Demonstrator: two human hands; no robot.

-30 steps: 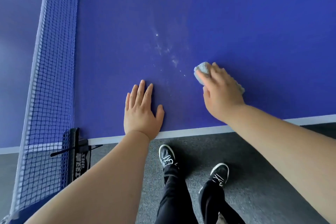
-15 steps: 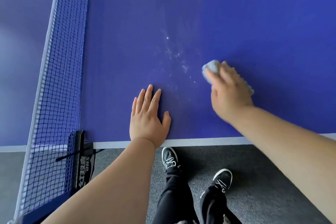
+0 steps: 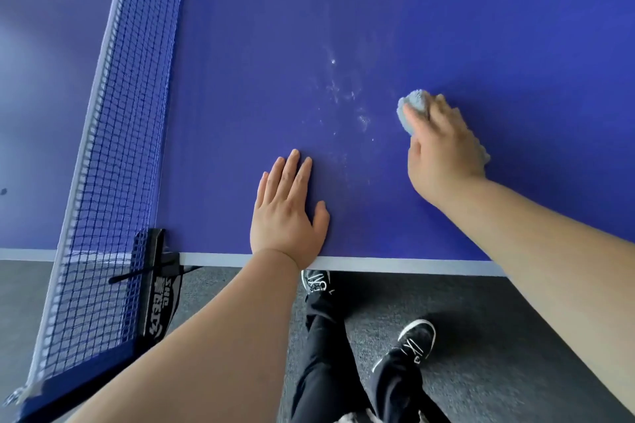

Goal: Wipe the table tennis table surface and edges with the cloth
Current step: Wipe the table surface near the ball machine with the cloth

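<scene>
At the near edge of the surface (image 3: 446,27): we find the left hand (image 3: 285,213) laid flat, palm down, its fingers straight and slightly spread and the thumb out to the side. Its wrist crosses the white edge line (image 3: 395,264).
Right hand (image 3: 443,151): we see it farther onto the surface, well apart from the left hand. Its fingers curve over a bunched cloth (image 3: 412,103) and hold it down, and its outline is blurred.
Cloth: it is light grey-blue and fluffy. It lies on the surface under the right hand and shows past the fingertips and along the hand's outer side.
Smears (image 3: 343,93): we locate these whitish specks and streaks beyond the left hand, just left of the cloth.
Net (image 3: 113,148): we note blue mesh with a white top band, running away from us on the left. A black clamp (image 3: 158,285) fixes it at the near edge.
Floor (image 3: 515,336): we see grey carpet below the edge, with two black shoes (image 3: 417,336) and dark trouser legs on it.
</scene>
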